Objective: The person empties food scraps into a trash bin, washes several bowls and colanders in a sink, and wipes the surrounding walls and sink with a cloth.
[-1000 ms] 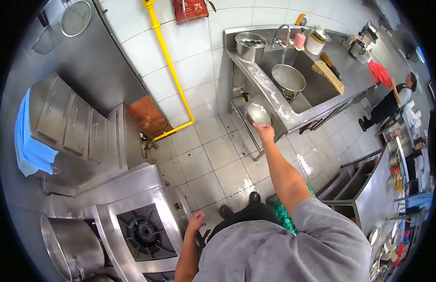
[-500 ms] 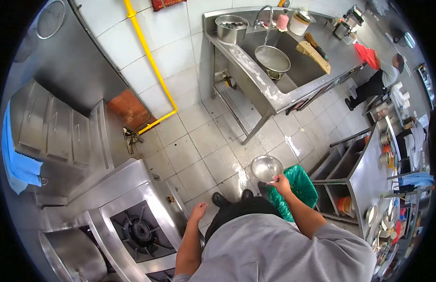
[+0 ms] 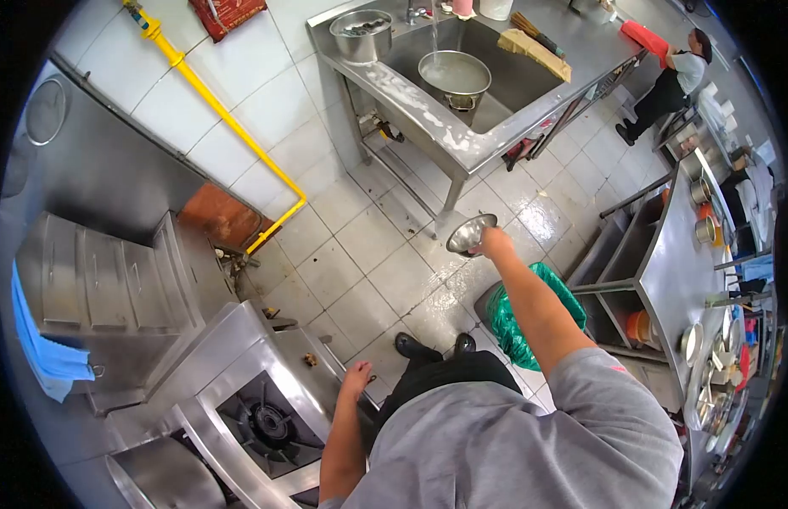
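Note:
My right hand [image 3: 493, 243] grips a shiny metal bowl [image 3: 472, 235] by its rim, out in front of me over the tiled floor. The bowl is tilted, and its inside looks bare. My left hand [image 3: 357, 373] hangs low beside the front of the stove [image 3: 266, 339]. Its fingers are curled in, with nothing visible in them. A small dark part shows right beside it. Ahead is a steel sink [image 3: 530, 89], where water runs from the tap into a metal pot [image 3: 455, 75].
A bin with a green liner [image 3: 538, 318] stands by my right leg. Another metal pot [image 3: 361, 36] is on the sink counter's left end. Steel shelving [image 3: 665, 263] stands at right. A person [image 3: 670, 81] stands farther off by a red item. The floor [image 3: 411, 280] looks wet.
My right arm has reached forward and the bowl has moved away from above the bin, tipping more. I have turned and stepped slightly. My left hand stays low by the stove.

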Available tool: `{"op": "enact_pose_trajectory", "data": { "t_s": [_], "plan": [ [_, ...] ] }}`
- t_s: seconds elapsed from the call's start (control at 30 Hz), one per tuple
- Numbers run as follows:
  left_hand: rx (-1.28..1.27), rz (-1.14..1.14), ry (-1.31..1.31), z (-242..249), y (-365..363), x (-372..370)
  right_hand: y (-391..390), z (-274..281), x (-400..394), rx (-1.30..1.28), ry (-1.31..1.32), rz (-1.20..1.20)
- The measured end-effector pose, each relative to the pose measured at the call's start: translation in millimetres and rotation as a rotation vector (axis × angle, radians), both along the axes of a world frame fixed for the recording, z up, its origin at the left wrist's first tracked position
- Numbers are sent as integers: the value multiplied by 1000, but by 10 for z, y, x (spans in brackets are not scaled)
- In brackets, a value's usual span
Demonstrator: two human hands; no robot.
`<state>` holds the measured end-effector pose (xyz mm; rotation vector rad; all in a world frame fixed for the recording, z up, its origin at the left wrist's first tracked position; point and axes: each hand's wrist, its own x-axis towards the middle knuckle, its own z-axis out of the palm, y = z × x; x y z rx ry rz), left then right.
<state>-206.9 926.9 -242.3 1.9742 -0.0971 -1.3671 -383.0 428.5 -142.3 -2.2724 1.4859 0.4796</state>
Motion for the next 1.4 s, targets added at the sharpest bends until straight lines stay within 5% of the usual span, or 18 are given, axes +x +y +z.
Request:
{"op": "enact_pose_trajectory", "data": {
  "t_s": [0.13,0.27,0.57,0.6,0.67,0.8,0.93,1.0,1.03,1.1,1.33,1.4],
  "plan": [
    [7,28,18,-99,80,-34,-156,-151,-58,-145,-87,35],
    [14,85,124,-270,121,-34,85,-510,-521,-135,-478,-216],
    [-44,-140,40,-509,-301,517,545,-221,-1371,-276,-684,-730],
    [-57,-143,109,-494,-372,610,428,-74,-1352,-295,-690,-762],
    [-42,-168,75,-403,-494,742,129,263,-1221,20,-1221,-991],
    [15,-138,-23,-84,-792,910,-614,1114,-687,-96,-1384,-831],
    [75,-46,65,-294,-930,1156,-1625,1649,53,-276,-1148,-493],
    [-146,-436,-262,-569,-864,1341,-2265,1699,455,-302,-912,-297],
    [-137,-418,-271,-439,-990,1360,-2579,1679,648,-287,-922,-283],
    [134,45,8,-18,-1245,1307,-3144,1496,1040,-444,-776,-85],
    [66,357,113,283,-1200,1255,-4420,649,2046,-611,-51,95],
    [3,-99,-373,-76,-837,1133,-4448,455,2277,-533,-58,85]
  ]
}}
